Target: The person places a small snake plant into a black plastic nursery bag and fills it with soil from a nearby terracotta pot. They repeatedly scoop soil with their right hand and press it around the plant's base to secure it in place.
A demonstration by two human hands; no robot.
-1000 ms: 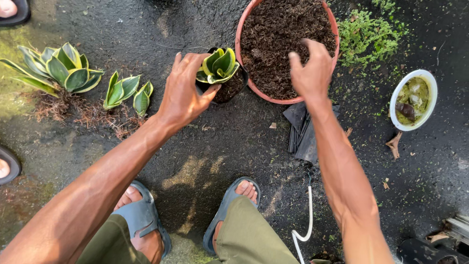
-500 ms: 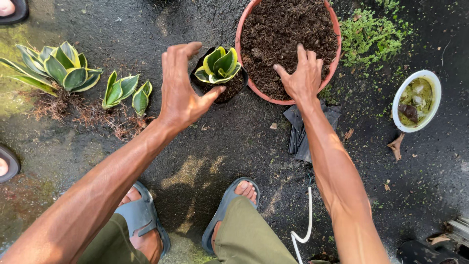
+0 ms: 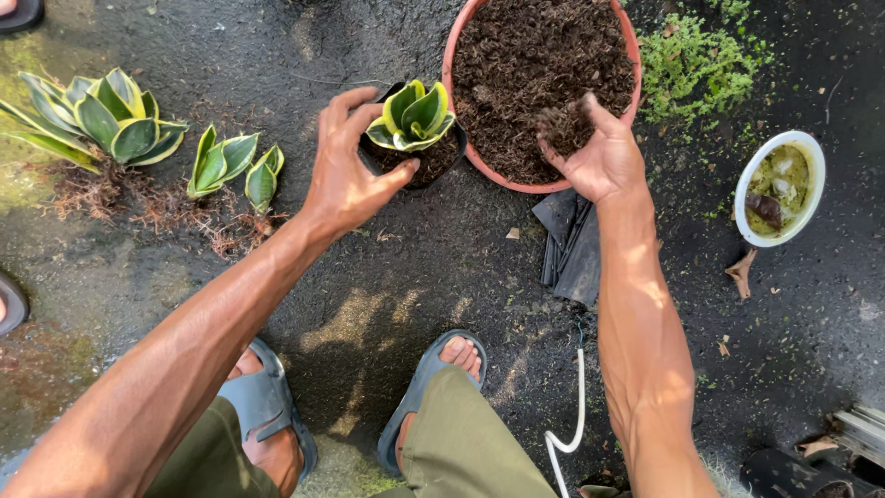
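Observation:
My left hand (image 3: 346, 175) grips the rim of a small black pot (image 3: 441, 159) that holds a green-and-yellow rosette plant (image 3: 412, 115). Just right of it stands a wide terracotta bowl (image 3: 461, 55) filled with dark brown soil (image 3: 535, 55). My right hand (image 3: 595, 152) is palm up at the bowl's near edge, cupping a clump of that soil in its fingers.
Loose rosette plants with bare roots (image 3: 115, 120) lie on the wet dark ground at left, with two smaller ones (image 3: 235, 166) beside them. Folded black plastic bags (image 3: 572, 244) lie below the bowl. A white bowl of greenish liquid (image 3: 779, 189) sits at right. My sandalled feet (image 3: 433, 387) are below.
My right hand turned from palm down on the soil to palm up with a scoop of soil. My left hand closed around the small pot's rim.

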